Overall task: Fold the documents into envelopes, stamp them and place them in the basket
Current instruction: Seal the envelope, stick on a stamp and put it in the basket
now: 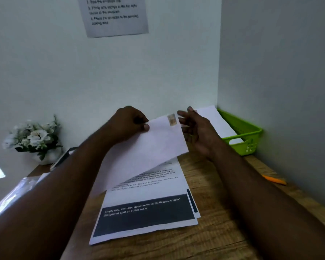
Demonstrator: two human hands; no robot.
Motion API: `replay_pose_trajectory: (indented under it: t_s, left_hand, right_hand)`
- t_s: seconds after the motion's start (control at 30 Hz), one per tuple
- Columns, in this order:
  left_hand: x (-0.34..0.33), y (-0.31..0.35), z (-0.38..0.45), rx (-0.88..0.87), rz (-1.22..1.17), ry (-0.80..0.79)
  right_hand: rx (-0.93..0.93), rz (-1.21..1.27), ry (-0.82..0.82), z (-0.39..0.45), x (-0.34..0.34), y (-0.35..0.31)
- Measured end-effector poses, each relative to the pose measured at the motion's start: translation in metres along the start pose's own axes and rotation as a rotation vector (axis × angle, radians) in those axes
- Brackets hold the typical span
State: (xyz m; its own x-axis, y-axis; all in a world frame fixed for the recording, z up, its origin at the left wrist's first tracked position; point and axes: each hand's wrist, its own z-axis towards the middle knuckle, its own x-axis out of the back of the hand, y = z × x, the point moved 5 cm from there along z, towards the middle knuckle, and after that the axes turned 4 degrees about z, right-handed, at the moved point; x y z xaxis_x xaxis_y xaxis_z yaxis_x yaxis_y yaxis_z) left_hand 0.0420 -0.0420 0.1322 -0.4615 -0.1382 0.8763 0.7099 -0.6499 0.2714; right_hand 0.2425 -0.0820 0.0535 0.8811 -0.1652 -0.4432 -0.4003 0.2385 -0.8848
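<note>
Above the wooden desk (214, 184), the person holds a white paper envelope (148, 147) in the air, slanted, with its long axis running from the lower left up to the upper right. A small brownish stamp (172, 120) sits at its upper right corner, so the stamping looks done. The left hand (128, 122) pinches the envelope's upper edge between thumb and fingers, closed on the paper. The right hand (197, 132) is spread open just beside the stamped end, fingers apart, clamped on nothing; whether its fingertips touch the paper I cannot tell.

To the right of that stamped end, tucked in the corner where the walls meet, stands the green plastic basket (248, 132), with a white envelope (214, 121) already lying in it. The right hand lies between the held envelope and the basket, so it is the nearer one; I judge a handover or a sweep to the right comes next. Beneath, a stack of printed white documents (148, 212) waits on the desk.
</note>
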Motion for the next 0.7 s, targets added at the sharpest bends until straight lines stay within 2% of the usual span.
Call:
replay_pose_trajectory:
  t_s: [0.1, 0.23, 0.3, 0.43, 0.6, 0.7]
  left_hand:
    - [0.026, 0.001, 0.011, 0.03, -0.213, 0.105]
    - [0.037, 0.0, 0.034, 0.218, -0.822, 0.338]
    - [0.031, 0.009, 0.049, 0.3, -1.054, 0.419]
    - [0.009, 0.035, 0.083, 0.334, -1.286, 0.524]
    - [-0.014, 0.066, 0.115, 0.36, -1.379, 0.64]
    - [-0.031, 0.086, 0.133, 0.361, -1.415, 0.654]
  right_hand:
    - [0.153, 0.07, 0.077, 0.001, 0.011, -0.018]
    - [0.245, 0.123, 0.076, -0.002, 0.017, -0.031]
    - [0.255, 0.109, 0.068, -0.003, 0.018, -0.036]
    - [0.311, 0.029, 0.093, -0.002, 0.023, -0.046]
    - [0.655, -0.629, 0.308, -0.007, 0.045, -0.068]
    - [0.719, -0.829, 0.514, -0.008, 0.062, -0.073]
